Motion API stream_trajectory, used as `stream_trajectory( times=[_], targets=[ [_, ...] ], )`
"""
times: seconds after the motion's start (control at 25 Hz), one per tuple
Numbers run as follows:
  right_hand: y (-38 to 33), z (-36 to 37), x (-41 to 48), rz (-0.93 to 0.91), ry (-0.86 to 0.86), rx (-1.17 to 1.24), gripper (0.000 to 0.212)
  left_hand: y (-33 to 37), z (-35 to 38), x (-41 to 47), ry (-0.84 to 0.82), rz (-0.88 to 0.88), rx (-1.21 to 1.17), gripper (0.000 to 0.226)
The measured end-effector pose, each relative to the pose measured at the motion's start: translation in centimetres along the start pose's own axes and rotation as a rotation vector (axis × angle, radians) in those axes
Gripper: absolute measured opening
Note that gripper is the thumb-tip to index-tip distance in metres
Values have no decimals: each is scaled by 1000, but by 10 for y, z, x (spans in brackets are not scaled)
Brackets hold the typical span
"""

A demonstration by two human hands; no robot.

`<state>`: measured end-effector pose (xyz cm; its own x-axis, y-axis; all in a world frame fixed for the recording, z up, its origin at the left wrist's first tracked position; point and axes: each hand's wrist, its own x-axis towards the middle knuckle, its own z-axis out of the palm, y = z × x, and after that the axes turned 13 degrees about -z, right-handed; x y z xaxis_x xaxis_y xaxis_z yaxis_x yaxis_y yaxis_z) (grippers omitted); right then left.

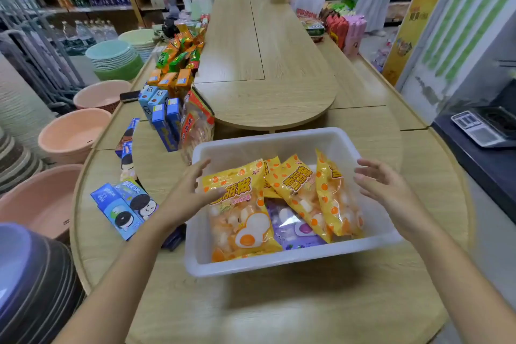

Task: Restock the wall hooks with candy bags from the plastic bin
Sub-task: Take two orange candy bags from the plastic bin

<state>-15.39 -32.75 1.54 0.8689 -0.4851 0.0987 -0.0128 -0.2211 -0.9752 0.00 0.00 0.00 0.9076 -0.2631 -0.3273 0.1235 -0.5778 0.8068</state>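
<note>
The white plastic bin (279, 261) stood on the wooden table (279, 310) directly before the person. Inside lay the candy bags: a large yellow bag (240, 212) flat against the left side, further yellow bags (301, 190) leaning on edge toward the right, and a purple bag (293, 227) partly buried between them. The left hand (192, 190) was at the bin's left rim, fingers spread and straight, thumb reaching over the top edge of the large yellow bag; whether it touched the film could not be determined. The right hand (382, 187) hovered above the right rim, fingers likewise spread, holding nothing. No wall hooks were in view. Assessment: the task stood at its opening step, with no bag lifted and the stock all in the bin. The hands' placement, one to each side, suggested either a grasp of the bin by its rims or a pick of a bag. The next move would call for closing on one or the other, then turning toward the hooks, wherever they hang.
</note>
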Motion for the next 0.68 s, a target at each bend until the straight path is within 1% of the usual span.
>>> stream_trajectory(
  times=[0.08,0.12,0.2,0.24,0.32,0.4,0.48,0.56,0.6,0.68],
  targets=[
    [14,16,19,92,10,-158,33,5,19,14,9,-106,60,86],
    [23,25,24,124,9,-235,34,3,30,18,28,-143,58,86],
    [47,43,24,162,4,-350,41,-9,53,21,96,-161,13,74],
    [59,46,21,164,13,-383,49,-17,61,20,129,-177,-13,68],
    [73,46,20,164,48,-458,71,-25,69,21,196,-185,-57,68],
    [81,47,22,202,57,-524,88,-28,78,23,261,-201,-45,80],
    [87,50,21,234,25,-534,99,-28,86,21,288,-203,-18,93],
    [90,51,20,238,-6,-494,101,-26,91,18,280,-202,-102,98],
    [90,51,20,234,-12,-456,98,-26,92,17,250,-217,-170,99],
    [88,48,20,211,1,-323,81,-26,92,13,209,-237,-250,93]
  ],
)
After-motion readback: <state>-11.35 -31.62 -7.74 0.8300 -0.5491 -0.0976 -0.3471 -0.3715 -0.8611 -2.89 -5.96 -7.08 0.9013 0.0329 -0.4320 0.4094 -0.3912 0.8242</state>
